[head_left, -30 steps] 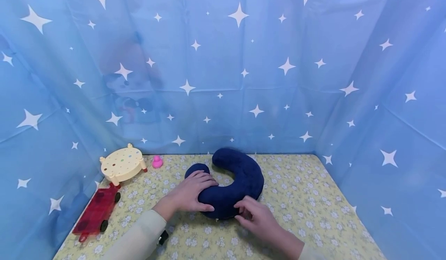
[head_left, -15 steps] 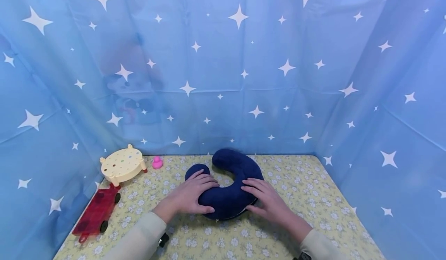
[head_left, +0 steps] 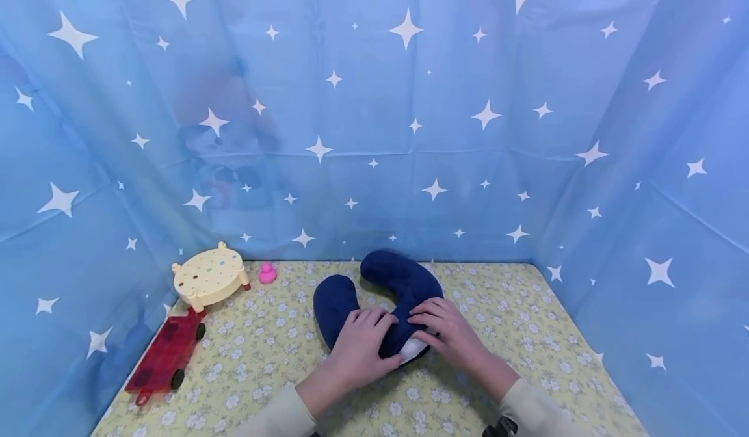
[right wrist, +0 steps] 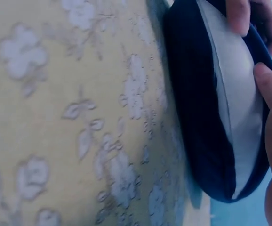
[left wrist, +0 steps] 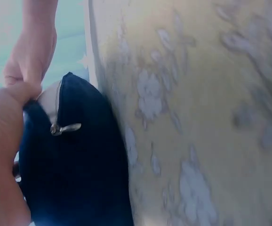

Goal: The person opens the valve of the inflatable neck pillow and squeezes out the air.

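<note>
Two hands are engaged on one navy neck pillow (head_left: 417, 284), which lies near the middle of the bench (head_left: 526, 346), its arms pointing away from the person. Left hand (head_left: 363, 346): fingers curled over the near curve, thumb at the edge of the zipped opening. Right hand (head_left: 449, 334): fingers bent over the same curve, thumb below, gripping the cover's upper edge. The seam is parted, exposing a white inner layer (right wrist: 242, 103); a metal zip pull (left wrist: 68, 128) hangs at one end of the opening. Assessment: light, soft and yielding, unlikely to slip or break; the plush should crease under pressure. Weakest points are probably the zip and the inner layer. Recommended hold: a pinch on the cover's fabric beside the seam, clear of the zip's teeth.
</note>
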A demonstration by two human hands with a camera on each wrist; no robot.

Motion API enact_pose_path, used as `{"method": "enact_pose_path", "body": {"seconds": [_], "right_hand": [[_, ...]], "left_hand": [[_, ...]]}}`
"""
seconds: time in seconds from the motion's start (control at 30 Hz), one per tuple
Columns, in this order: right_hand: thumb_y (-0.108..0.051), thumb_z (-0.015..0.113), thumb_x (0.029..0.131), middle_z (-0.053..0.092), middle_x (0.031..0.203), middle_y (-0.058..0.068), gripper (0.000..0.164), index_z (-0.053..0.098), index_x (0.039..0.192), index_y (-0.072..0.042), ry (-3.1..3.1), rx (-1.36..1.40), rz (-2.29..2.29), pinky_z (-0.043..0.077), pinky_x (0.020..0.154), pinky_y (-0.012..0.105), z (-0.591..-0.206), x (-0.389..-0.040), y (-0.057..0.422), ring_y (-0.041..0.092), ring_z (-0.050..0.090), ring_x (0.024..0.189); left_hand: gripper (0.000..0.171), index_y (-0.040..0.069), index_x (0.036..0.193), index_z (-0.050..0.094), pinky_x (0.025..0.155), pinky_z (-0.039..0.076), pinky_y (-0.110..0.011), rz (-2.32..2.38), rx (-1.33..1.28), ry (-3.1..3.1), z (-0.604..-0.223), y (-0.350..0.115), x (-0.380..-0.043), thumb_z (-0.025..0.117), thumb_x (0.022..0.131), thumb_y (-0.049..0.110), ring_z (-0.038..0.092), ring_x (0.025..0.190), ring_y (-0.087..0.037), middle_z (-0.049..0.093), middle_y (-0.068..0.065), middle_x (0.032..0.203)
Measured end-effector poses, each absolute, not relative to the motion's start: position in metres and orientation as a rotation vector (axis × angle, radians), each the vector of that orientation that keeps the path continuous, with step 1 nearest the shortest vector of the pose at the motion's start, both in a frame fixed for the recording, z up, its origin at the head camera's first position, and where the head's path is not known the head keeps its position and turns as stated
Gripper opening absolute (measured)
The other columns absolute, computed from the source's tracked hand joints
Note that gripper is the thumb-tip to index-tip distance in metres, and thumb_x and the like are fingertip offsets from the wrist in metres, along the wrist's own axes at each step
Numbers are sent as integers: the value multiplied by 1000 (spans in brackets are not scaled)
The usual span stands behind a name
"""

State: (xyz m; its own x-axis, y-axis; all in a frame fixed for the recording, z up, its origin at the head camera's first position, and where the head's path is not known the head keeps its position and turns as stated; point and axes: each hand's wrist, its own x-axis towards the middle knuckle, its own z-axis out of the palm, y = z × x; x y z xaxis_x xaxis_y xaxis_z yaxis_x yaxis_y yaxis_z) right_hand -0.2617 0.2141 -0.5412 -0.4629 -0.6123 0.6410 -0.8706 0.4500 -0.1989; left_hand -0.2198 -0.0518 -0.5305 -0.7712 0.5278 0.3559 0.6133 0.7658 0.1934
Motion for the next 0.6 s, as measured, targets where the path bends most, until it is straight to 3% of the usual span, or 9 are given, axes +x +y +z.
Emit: {"method": "enact_pose_path", "body": {"seconds": [0.2, 0.4, 0.6], "right_hand": [[-9, 88, 93, 78, 108, 0, 11, 84, 103, -15, -2211, 1211, 804, 52, 92, 43, -538, -271, 207, 18, 66, 104], [-6, 87, 93, 75, 101, -8, 14, 84, 98, -19, -2240, 1182, 893, 51, 82, 37, -535, -280, 201, 11, 62, 94], [-14, 84, 99, 75, 102, -14, 10, 85, 101, -24, -2382, 1154, 1019, 53, 79, 34, -528, -290, 195, 8, 62, 93]], "left_hand": [[25, 26, 121, 74, 96, 56, -46, -513, -799, -2594, -532, -42, -223, 74, 104, 45, 70, 108, -19, 70, 6, 119], [12, 24, 108, 78, 77, 60, -34, -637, -739, -2551, -533, -39, -230, 78, 101, 34, 71, 88, -13, 74, 9, 104], [5, 24, 98, 77, 61, 52, -28, -768, -594, -2588, -528, -38, -234, 81, 96, 25, 61, 67, -5, 72, 10, 88]]}}
